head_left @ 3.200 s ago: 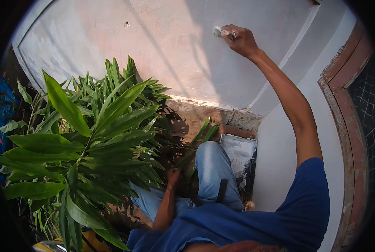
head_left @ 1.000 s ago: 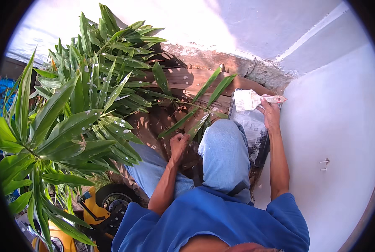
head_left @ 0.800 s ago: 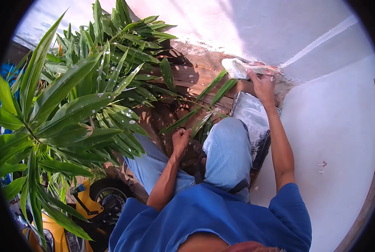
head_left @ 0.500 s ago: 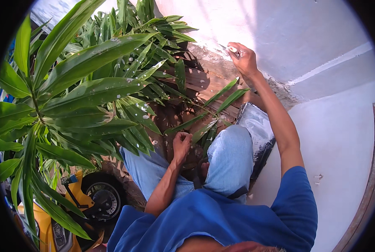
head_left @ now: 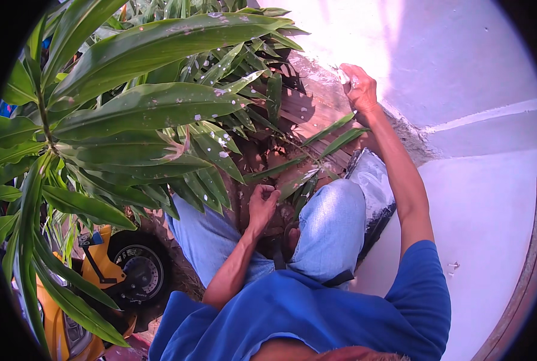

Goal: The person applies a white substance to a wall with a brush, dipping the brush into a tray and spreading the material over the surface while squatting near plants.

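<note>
A: Where is the paintbrush [head_left: 343,76]?

B: Far side, right of centre, near the foot of the sunlit wall [head_left: 365,30]. Contact with the wall: cannot tell, glare.

A: Hands?

B: Right hand [head_left: 361,90] closed round the brush, hiding most of it. Left hand [head_left: 262,207] loosely curled, left of the bent denim knee [head_left: 335,219]; whether it holds anything, cannot tell.

A: Handling estimate?

B: Probably light; stiff handle, soft bristles, slippery wherever wet paint reaches. Suggested hold: the handle, just behind the bristles, fingers kept dry.

A: Surroundings?

B: Black paint tray [head_left: 374,174], smeared white, just right of the knee. Broad-leaved plant [head_left: 154,111] left; yellow motorbike [head_left: 109,271] near left.
</note>
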{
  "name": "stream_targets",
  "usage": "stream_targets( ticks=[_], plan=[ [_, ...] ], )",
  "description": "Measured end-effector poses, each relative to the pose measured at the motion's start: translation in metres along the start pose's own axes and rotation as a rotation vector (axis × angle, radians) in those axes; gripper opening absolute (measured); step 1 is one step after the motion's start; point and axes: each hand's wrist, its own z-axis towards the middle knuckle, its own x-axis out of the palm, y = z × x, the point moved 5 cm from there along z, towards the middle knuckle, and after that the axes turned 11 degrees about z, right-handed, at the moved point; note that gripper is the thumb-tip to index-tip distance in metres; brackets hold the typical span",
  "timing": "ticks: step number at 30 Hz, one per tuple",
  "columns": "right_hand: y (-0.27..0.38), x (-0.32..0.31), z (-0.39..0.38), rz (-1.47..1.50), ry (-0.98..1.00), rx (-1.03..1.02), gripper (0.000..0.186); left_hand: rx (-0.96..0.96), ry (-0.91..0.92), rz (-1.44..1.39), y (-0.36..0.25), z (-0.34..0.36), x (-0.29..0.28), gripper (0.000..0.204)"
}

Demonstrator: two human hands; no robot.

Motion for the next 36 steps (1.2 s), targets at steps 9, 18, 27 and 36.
stream_targets(
  ticks=[9, 18, 27, 36],
  plan=[
    [0.017, -0.015, 0.017, 0.076, -0.063, 0.038, 0.029, -0.017, 0.015, 0.055, 0.008, 0.003, 0.001, 0.022],
    [0.021, -0.054, 0.064, -0.170, -0.208, -0.155, 0.024, -0.033, 0.023, 0.108, 0.001, 0.004, 0.004, 0.028],
    [0.004, 0.034, -0.024, -0.423, 0.196, -0.242, 0.036, -0.023, 0.050, 0.114, 0.006, 0.004, 0.011, 0.028],
    [0.001, 0.023, 0.023, -0.142, 0.155, -0.038, 0.031, -0.045, 0.044, 0.150, 0.015, 0.011, 0.007, 0.028]
  ],
)
